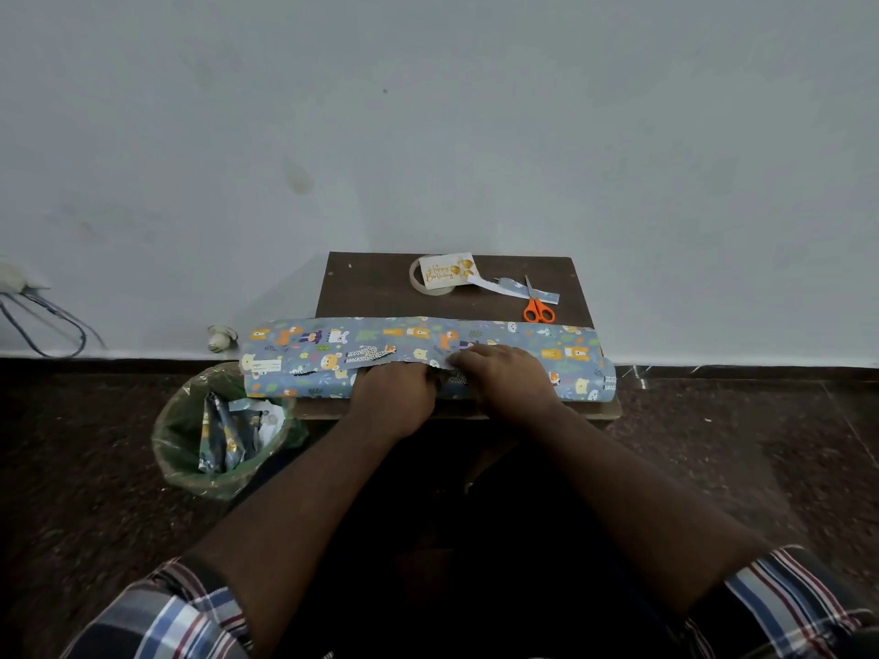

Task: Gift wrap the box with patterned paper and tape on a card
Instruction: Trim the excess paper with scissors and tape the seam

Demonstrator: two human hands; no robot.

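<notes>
Against a plain grey wall (428, 111), a small dark wooden table (376, 283) is standing on a dark speckled floor, and the head camera is looking down on it. The patterned paper (333, 354) is lying across the near edge of the table, overhanging both sides, folded over so its far flap is coming toward the person. The box is not showing; presumably it is sitting under the paper where the hands are working.

The left hand (395, 397) is resting knuckles-up on the near fold, fingers curled under; whether they are pinching the paper I cannot tell. The right hand (504, 373) is lying flatter, its fingers (463, 359) pressing the torn flap edge down, probably to keep the overlap tight for taping.

At the back, within reach, a tape roll (421, 283) is waiting with the birthday card (447, 267) leaning on it. Orange scissors (537, 306) are lying on a paper strip (504, 287). A lined bin (190, 420) beside the table is holding offcuts.
</notes>
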